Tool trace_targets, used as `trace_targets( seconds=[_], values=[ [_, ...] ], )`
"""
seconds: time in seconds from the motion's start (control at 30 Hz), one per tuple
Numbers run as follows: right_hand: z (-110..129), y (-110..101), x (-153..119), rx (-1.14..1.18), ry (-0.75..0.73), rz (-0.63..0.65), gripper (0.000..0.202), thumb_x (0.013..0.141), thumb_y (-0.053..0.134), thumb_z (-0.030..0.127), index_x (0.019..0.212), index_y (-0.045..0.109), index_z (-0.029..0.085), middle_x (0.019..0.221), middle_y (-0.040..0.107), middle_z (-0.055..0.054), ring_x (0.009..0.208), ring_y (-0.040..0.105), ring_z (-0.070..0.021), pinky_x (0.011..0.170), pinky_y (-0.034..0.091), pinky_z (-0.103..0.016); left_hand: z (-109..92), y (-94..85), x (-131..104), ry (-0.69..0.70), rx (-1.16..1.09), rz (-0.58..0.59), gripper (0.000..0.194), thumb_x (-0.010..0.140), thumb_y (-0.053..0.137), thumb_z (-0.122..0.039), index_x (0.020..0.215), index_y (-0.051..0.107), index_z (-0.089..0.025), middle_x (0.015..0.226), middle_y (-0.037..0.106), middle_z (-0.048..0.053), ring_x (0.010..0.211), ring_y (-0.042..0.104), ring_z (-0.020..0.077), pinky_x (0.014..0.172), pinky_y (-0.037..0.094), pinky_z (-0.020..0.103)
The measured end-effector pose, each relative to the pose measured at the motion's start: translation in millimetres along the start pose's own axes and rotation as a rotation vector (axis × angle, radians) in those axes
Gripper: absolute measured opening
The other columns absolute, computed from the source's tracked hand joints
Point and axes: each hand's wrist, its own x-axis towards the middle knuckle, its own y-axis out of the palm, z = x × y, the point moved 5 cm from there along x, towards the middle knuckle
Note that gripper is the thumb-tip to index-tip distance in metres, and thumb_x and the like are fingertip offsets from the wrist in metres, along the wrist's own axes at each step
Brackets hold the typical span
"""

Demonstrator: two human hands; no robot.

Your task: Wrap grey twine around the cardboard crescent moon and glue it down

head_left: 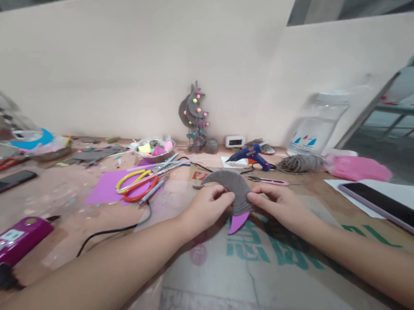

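Note:
A crescent moon cutout [233, 184] is held up over the cardboard, mostly wrapped in grey yarn, with its lower purple tip bare. My left hand [210, 204] pinches its inner edge between thumb and fingers. At the outer edge, my right hand [276, 199] grips it low down, near where the yarn ends. A thin grey strand [297, 184] runs off to the right toward a grey yarn skein [301, 163]. Behind my hands lie a blue glue gun [251, 155] and pink-handled thread snips [269, 181].
Scissors with yellow and orange handles [138, 185] rest on a purple sheet [103, 187]. A metal bowl [155, 156] holds coloured pieces. Decorated grey moons [194, 111] lean on the wall. A phone [391, 208] lies right, a clear jar [316, 123] behind, a magenta device [19, 241] left.

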Motion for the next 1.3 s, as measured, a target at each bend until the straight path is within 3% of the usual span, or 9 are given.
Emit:
trace_targets(
  seconds=[0.1,0.43,0.8,1.0,1.2,1.3],
  values=[
    [1,0,1,-0.042,-0.015,0.009,0.035,0.081,0.05,0.05,0.071,0.061,0.018,0.069,0.057,-0.001,0.061,0.049,-0.0131,0.055,0.037,-0.024,0,-1.8,0,0.014,0.036,-0.022,0.037,0.082,0.044,-0.043,0.056,0.049,-0.017,0.057,0.049,-0.001,0.059,0.048,0.0131,0.056,0.035,0.026],
    [0,0,2,-0.116,0.015,0.03,0.038,0.082,0.048,0.053,0.072,0.061,0.018,0.065,0.052,0.0,0.059,0.045,-0.012,0.054,0.034,-0.024,-5,-2.2,1,0.007,-0.025,0.011,0.024,0.077,0.045,-0.026,0.055,0.045,-0.017,0.056,0.045,-0.003,0.056,0.043,0.0099,0.051,0.031,0.022],
    [4,1,1,-0.148,0.008,0.033,0.038,0.082,0.047,0.053,0.073,0.062,0.019,0.066,0.054,0.0,0.06,0.046,-0.0131,0.055,0.035,-0.025,-1,-1.0,2,0.017,-0.014,0.012,0.027,0.077,0.046,-0.028,0.053,0.044,-0.017,0.054,0.042,-0.003,0.055,0.043,0.0097,0.051,0.03,0.023],
    [5,-1,0,-0.159,-0.024,0.022,0.036,0.082,0.047,0.051,0.071,0.06,0.019,0.066,0.054,0.0,0.062,0.049,-0.0137,0.058,0.037,-0.025,-1,-2.7,0,0.001,-0.019,0.0,0.035,0.079,0.048,-0.046,0.061,0.051,-0.016,0.063,0.05,-0.002,0.061,0.048,0.0113,0.054,0.034,0.023],
    [8,0,1,-0.176,-0.048,0.023,0.035,0.085,0.046,0.047,0.069,0.058,0.018,0.064,0.053,0.001,0.062,0.049,-0.0135,0.059,0.039,-0.025,-2,-2.0,1,0.052,0.006,-0.002,0.036,0.082,0.045,-0.042,0.057,0.047,-0.017,0.058,0.046,-0.002,0.058,0.046,0.0113,0.054,0.032,0.024],
    [11,0,-2,-0.127,-0.079,-0.007,0.038,0.087,0.042,0.045,0.065,0.056,0.018,0.06,0.052,0.001,0.058,0.048,-0.0125,0.056,0.039,-0.024,0,-3.5,2,0.004,0.029,-0.053,0.035,0.082,0.046,-0.041,0.056,0.046,-0.017,0.056,0.043,-0.003,0.057,0.044,0.0115,0.054,0.032,0.025]
  ],
)
